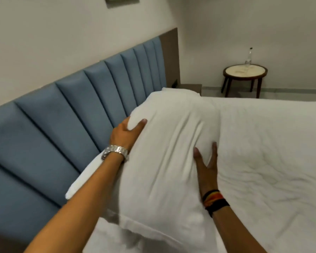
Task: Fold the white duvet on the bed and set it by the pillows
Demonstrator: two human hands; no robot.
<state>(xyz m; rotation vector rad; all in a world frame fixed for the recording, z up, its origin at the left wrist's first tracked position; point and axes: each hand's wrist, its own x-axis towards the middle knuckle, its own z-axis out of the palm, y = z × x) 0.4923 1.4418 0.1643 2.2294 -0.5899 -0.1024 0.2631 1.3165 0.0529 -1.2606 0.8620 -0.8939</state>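
A plump white pillow (168, 147) lies along the head of the bed, in front of the blue padded headboard (66, 114). My left hand (126, 135), with a metal watch at the wrist, grips the pillow's far left corner between thumb and fingers. My right hand (207, 167) lies flat on the pillow's right side with fingers spread. A second white pillow (84, 172) shows below the first, next to the headboard. The white duvet (274, 157) covers the bed to the right, spread out and lightly creased.
A round wooden side table (244, 73) with a clear bottle (248, 57) stands in the far corner on the tiled floor. A brown panel (170, 57) ends the headboard, with a low bedside shelf (192, 87) beside it.
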